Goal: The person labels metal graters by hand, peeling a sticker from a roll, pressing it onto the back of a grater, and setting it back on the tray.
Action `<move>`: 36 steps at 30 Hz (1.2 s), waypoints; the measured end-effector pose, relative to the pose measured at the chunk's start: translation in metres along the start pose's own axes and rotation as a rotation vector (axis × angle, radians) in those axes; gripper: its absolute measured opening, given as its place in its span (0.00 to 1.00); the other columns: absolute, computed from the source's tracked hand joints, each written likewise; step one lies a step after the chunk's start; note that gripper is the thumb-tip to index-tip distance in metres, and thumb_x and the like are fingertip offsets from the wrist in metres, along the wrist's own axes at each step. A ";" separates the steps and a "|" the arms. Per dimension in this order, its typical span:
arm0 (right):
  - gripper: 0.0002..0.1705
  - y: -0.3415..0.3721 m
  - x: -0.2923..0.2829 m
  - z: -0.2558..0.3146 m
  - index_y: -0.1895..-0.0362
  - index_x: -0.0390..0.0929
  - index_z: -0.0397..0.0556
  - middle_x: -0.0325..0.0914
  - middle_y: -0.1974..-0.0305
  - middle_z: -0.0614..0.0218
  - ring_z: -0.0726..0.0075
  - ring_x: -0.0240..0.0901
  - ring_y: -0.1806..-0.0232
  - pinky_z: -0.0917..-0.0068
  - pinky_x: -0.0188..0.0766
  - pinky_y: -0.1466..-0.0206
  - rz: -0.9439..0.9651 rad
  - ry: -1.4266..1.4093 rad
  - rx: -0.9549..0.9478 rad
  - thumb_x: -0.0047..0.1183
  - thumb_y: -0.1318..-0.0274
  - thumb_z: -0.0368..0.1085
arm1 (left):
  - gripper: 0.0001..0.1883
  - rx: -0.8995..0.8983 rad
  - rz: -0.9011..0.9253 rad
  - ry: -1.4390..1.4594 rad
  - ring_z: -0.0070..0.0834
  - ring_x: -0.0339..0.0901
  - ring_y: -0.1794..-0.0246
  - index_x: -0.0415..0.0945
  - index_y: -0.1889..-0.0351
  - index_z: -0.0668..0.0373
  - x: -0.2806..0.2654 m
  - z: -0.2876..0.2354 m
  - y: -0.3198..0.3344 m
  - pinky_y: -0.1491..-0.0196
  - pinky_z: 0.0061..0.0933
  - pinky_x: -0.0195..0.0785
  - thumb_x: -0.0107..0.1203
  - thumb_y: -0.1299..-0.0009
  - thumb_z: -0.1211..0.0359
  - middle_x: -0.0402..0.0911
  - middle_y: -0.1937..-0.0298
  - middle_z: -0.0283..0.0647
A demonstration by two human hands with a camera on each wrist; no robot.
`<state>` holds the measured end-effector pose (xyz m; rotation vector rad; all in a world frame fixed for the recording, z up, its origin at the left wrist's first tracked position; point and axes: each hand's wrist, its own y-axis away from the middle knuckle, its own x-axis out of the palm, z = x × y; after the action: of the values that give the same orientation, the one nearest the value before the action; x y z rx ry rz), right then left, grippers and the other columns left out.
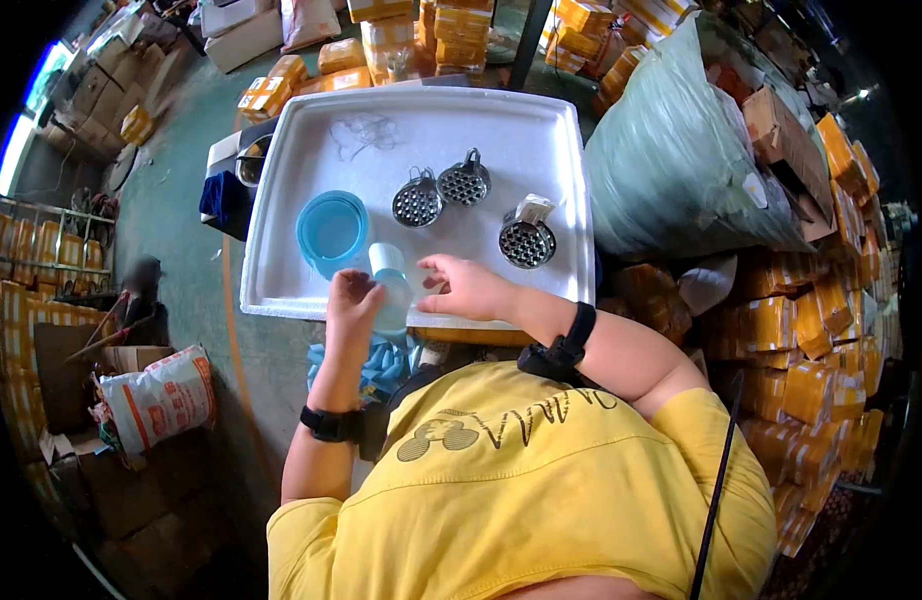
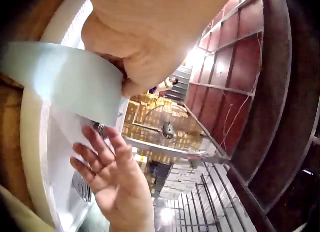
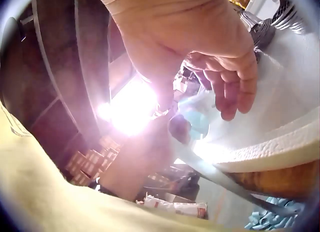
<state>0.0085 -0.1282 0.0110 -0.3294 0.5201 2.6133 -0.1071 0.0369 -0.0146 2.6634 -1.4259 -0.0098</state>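
My left hand (image 1: 353,300) pinches a pale blue, translucent plastic strip (image 2: 65,79) that curves away from the fingers over the near edge of the white foam tray (image 1: 281,295). The right hand (image 1: 471,288), its fingers spread and apart from the strip, is just to the right of it. A light blue round tub (image 1: 303,235) sits in the tray beyond the left hand. Farther in are two round metal pieces with holes and wire loops, the nearer one (image 1: 418,203) beside the other (image 1: 465,184). A third perforated metal piece (image 1: 527,244), with a white tag, lies to the right.
Below the tray's near edge is a heap of light blue strips (image 1: 366,372). A large, filled translucent bag (image 1: 671,150) stands right of the tray. Taped yellow parcels (image 1: 791,340) are stacked to the right, and a white sack (image 1: 159,398) lies on the floor at left.
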 end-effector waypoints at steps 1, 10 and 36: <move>0.34 -0.002 0.003 0.007 0.43 0.58 0.41 0.71 0.56 0.57 0.69 0.70 0.57 0.75 0.67 0.52 0.007 -0.060 0.051 0.57 0.53 0.39 | 0.10 -0.012 0.043 0.066 0.19 0.67 0.69 0.65 0.62 0.60 0.005 -0.007 0.004 0.65 0.18 0.63 0.52 0.40 0.77 0.69 0.70 0.32; 0.21 -0.005 -0.002 0.009 0.48 0.64 0.44 0.73 0.60 0.64 0.76 0.69 0.57 0.78 0.65 0.51 -0.099 -0.409 -0.046 0.45 0.49 0.25 | 0.09 0.162 0.258 -0.268 0.23 0.71 0.61 0.69 0.63 0.62 0.013 -0.013 0.017 0.60 0.23 0.64 0.53 0.39 0.70 0.73 0.66 0.36; 0.06 0.016 -0.011 0.035 0.69 0.77 0.45 0.74 0.70 0.63 0.63 0.73 0.69 0.75 0.68 0.66 -0.484 0.407 -0.539 0.53 0.56 0.25 | 0.18 -0.696 0.214 0.786 0.33 0.74 0.60 0.66 0.54 0.60 0.035 -0.017 -0.001 0.56 0.38 0.68 0.42 0.31 0.56 0.75 0.58 0.42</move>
<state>0.0056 -0.1310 0.0505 -1.0319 -0.1522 2.1637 -0.0852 0.0100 0.0034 1.6541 -1.1299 0.4232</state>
